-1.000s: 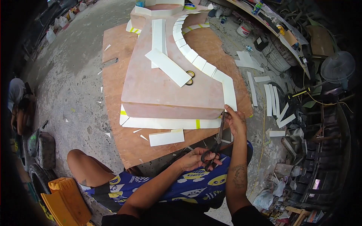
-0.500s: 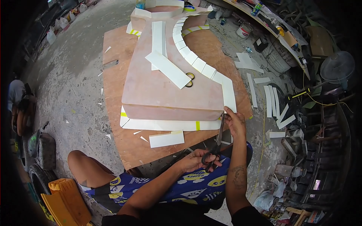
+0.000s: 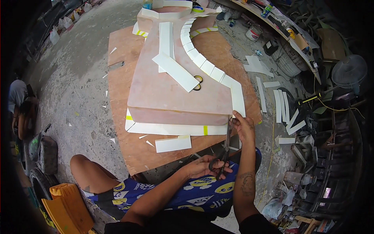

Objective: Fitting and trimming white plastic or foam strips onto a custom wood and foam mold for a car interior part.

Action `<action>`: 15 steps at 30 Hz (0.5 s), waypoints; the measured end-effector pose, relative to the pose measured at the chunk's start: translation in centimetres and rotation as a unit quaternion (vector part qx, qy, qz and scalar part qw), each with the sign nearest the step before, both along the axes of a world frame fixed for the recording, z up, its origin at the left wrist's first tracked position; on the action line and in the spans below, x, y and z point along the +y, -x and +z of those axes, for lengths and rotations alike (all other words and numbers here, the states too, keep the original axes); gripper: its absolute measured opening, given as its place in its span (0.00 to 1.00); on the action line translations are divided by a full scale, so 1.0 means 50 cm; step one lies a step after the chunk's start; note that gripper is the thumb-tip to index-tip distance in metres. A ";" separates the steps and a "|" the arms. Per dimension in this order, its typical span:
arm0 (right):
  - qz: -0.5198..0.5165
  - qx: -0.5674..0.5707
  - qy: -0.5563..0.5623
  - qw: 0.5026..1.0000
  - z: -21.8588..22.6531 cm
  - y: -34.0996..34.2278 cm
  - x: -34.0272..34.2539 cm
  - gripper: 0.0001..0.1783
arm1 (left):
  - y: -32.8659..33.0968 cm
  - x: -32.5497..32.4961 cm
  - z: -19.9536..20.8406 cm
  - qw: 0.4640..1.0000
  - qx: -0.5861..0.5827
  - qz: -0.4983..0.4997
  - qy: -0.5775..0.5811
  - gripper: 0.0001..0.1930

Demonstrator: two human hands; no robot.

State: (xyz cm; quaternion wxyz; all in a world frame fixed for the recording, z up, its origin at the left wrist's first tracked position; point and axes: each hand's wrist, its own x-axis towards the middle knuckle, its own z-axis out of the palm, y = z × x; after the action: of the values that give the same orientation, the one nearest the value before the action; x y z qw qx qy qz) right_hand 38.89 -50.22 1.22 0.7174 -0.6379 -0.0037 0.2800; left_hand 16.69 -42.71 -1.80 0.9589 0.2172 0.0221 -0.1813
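My left hand (image 3: 199, 167) grips the black handles of a pair of scissors (image 3: 227, 146), with the blades pointing away from me. Their tips are at the near right corner of a large pinkish molded panel (image 3: 179, 91). At that corner my right hand (image 3: 244, 128) pinches the lower end of a white strip (image 3: 237, 97), beside the blade tips. Shorter white pieces (image 3: 207, 68) continue from this strip along the panel's curved right edge. Whether the blades are cutting into anything, I cannot tell.
The panel rests on a brown plywood sheet (image 3: 120, 87). Loose white strips (image 3: 175, 72) and a tape roll (image 3: 198, 82) lie on the panel. A white piece (image 3: 173, 144) is near its front edge. More strips (image 3: 277, 105) and a fan (image 3: 348, 72) are at right.
The scene has shifted slightly to the right in view. Both hands keep nearly the same place and hold, with the scissors still at the panel's corner.
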 end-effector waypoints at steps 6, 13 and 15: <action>0.002 -0.005 0.007 1.000 -0.010 -0.004 -0.004 0.14 | 0.043 0.047 0.062 0.990 -0.011 -0.078 -0.120 0.25; 0.035 -0.002 0.008 0.999 0.005 0.018 -0.027 0.14 | 0.266 0.202 0.123 0.774 0.085 0.279 -0.562 0.13; 0.054 0.005 0.003 0.999 0.004 0.019 -0.026 0.13 | 0.329 0.245 0.096 0.639 0.197 0.334 -0.664 0.10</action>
State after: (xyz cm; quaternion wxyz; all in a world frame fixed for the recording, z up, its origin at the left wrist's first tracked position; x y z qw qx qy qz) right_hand 37.94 -51.51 1.40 0.6994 -0.6376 -0.0338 0.3212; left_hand 0.22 -30.44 2.98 0.5248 0.7326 0.3960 0.1762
